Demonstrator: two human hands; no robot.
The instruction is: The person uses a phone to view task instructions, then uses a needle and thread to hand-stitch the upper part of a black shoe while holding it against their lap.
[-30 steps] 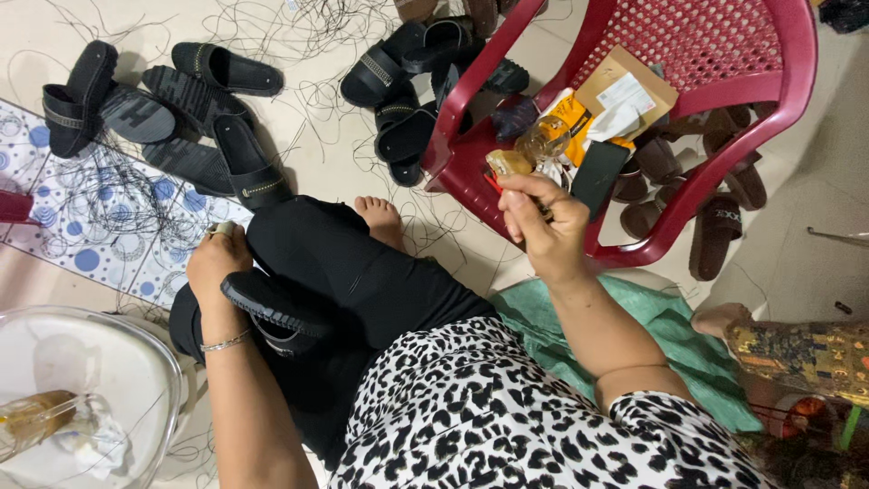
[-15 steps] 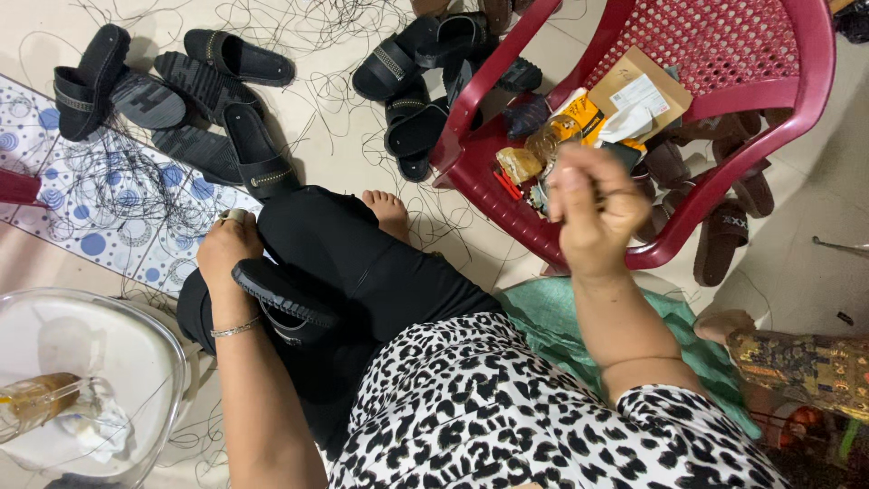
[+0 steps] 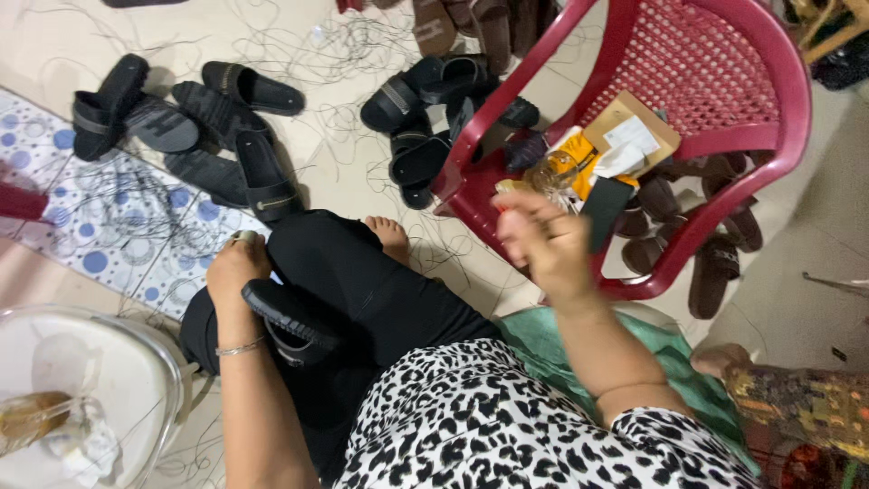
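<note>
I sit on the floor with a black slipper (image 3: 291, 319) lying across my black-trousered knee. My left hand (image 3: 237, 266) grips the slipper's far end and presses it on the leg. My right hand (image 3: 543, 243) is raised and blurred, just in front of the seat of a red plastic chair (image 3: 751, 136). Its fingers are curled, and whether something small is pinched in them cannot be made out. On the chair seat lie a cardboard box (image 3: 634, 136), yellow packets (image 3: 584, 167), a small glass bottle (image 3: 554, 170) and a flat black object (image 3: 605, 210).
Black slippers (image 3: 226, 136) are scattered on the tiled floor at the left and in a heap (image 3: 425, 109) beside the chair; brown ones (image 3: 715, 263) lie under it. Loose threads cover the floor. A white round container (image 3: 136, 362) stands lower left, green cloth (image 3: 543, 335) under me.
My right hand has lifted off the chair's seat and drawn back toward me, blurred by the motion. The view shifted slightly. My left hand and the slipper have stayed on the knee.
</note>
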